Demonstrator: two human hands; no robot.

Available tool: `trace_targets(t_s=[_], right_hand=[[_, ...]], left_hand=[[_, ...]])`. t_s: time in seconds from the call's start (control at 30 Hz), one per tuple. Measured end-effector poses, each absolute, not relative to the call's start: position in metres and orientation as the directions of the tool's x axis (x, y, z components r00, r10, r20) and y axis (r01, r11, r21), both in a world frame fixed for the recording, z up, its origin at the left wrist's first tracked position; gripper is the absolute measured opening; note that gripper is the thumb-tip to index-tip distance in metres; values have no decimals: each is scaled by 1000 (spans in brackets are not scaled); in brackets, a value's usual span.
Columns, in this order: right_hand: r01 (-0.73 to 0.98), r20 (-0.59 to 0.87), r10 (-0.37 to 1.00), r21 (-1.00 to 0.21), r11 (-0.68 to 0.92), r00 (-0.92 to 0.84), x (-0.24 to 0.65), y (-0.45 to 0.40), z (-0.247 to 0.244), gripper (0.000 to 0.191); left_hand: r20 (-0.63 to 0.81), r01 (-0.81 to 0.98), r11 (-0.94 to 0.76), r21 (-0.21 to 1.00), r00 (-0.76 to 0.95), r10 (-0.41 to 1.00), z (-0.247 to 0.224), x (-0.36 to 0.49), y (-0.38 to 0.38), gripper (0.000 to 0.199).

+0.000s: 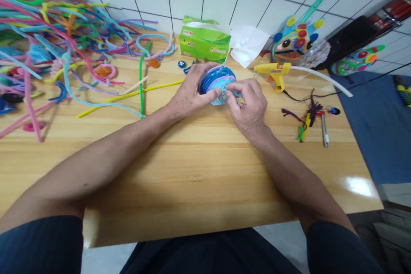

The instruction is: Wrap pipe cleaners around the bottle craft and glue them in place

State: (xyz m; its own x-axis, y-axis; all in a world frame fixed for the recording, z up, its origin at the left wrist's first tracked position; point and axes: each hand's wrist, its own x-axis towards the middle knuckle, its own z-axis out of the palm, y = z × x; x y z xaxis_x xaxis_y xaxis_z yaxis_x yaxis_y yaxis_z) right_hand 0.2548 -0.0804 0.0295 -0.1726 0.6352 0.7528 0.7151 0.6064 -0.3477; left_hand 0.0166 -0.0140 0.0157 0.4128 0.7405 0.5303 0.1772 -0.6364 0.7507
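Note:
A rounded object wound with blue, lilac and light-blue fuzzy strands (217,78) is held above the wooden table, in front of the green tissue pack. My left hand (194,87) wraps round its left side, with the thumb on the light-blue part. My right hand (248,102) pinches at its right side, thumb and forefinger together on what looks like a light-blue strand. The fingertips partly hide that strand. Some of my left fingers are behind the object.
Pipe cleaners (64,47) pile up at the left. Behind are a green tissue pack (204,42) and white tissue (245,45). A yellow glue gun (276,72), decorated crafts (293,45), a dark bottle (349,36) and a cutter (325,130) are at the right.

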Motion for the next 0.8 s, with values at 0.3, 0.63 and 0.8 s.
trace_targets(t_s=[0.3,0.63,0.8], right_hand=[[709,763,620,-337,620,-180,256,-80,31,13],[691,738,652,-381,614,-172,257,-81,33,7],[633,744,654,-443,635,-136,258,-78,35,3]], left_hand=[[552,170,-669,724,438,709,12,16,-9,95],[546,143,-651,745,430,719,11,16,-9,95],[545,142,-655,742,440,714,12,14,-9,94]])
